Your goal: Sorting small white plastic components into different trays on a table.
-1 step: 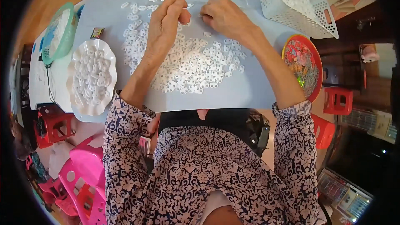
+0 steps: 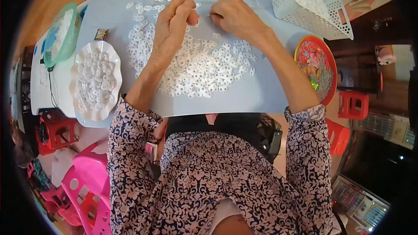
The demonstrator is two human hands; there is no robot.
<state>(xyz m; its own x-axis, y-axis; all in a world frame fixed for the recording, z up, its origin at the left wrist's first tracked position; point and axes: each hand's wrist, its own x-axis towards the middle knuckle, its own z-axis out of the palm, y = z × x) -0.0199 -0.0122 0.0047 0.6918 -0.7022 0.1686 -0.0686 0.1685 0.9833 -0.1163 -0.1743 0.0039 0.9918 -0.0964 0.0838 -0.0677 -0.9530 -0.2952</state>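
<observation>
Left hand and right hand meet fingertip to fingertip at the far middle of a grey board, both curled nearly closed, seemingly pinching one small white plastic piece between them. Loose white pieces lie spread beneath the wrists, within easy reach. A white scalloped dish holding more sits near left, a red bowl right
</observation>
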